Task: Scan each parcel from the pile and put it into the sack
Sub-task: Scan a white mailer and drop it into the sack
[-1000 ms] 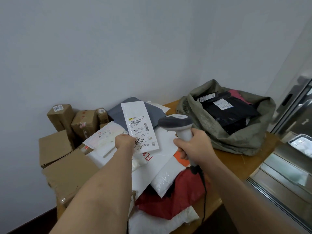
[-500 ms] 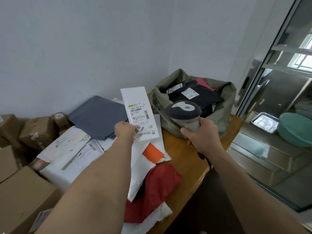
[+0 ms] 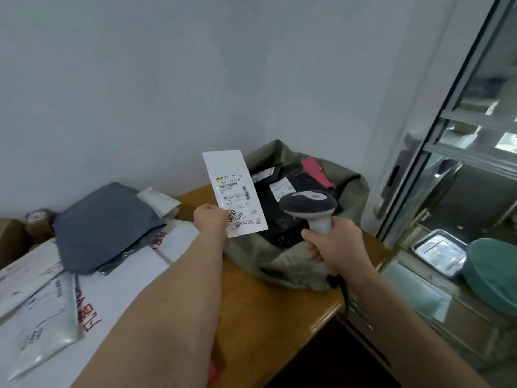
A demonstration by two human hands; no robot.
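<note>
From the head camera we take the olive sack (image 3: 282, 264) as our landmark; it sits open on the wooden worktop (image 3: 268, 317), against the wall. Just left of its mouth, our left hand (image 3: 210, 219) holds a flat white parcel (image 3: 233, 189) upright, label toward us. The fingers are curled round the parcel's lower left corner, though they lie behind it and we cannot see them. In front of the sack's mouth, our right hand (image 3: 334, 243) grips the handle of a grey scanner (image 3: 307, 205), fingers wrapped round it; its black cable (image 3: 342, 288) drops past the worktop's edge.

Inside the sack we make out black parcels (image 3: 285, 203) with white labels and something pink (image 3: 317, 170), but the print is too small to read. Well left of the sack lies the pile (image 3: 84, 275): white mailers with red lettering, a grey mailer (image 3: 103, 225) on top, and brown boxes (image 3: 16, 233) cut off at the picture's edge. Our left forearm covers part of the pile.

Behind it all stands a plain pale wall (image 3: 167, 79). Right of the sack is a glass door (image 3: 461, 163), with a metal tray (image 3: 439, 252) and a green basin (image 3: 495, 275) seen through it.
</note>
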